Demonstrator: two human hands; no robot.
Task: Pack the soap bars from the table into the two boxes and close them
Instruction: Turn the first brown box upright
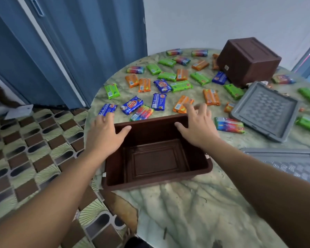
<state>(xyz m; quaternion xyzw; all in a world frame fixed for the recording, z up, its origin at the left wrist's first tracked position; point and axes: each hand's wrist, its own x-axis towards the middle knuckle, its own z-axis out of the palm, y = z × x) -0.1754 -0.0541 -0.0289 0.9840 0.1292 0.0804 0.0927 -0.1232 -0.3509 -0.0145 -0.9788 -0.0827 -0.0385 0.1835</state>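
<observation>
An empty brown box [156, 178] stands open at the near left of the round table [195, 208]. My left hand [106, 135] hovers over its far left corner, fingers relaxed, fingertips near a blue soap bar [107, 109]. My right hand [198, 126] is spread over the far right corner, fingertips by an orange soap bar [182, 103]. Neither hand holds anything. Several wrapped soap bars in green, orange, blue and rainbow colours lie scattered beyond the box. A second brown box [247, 59] sits upside down at the far right.
Two grey lids lie on the right: one [265, 110] beside the upturned box, another [290, 163] at the right edge. The table's left edge drops to a patterned tile floor [30, 149]. A blue folding door [70, 51] stands behind.
</observation>
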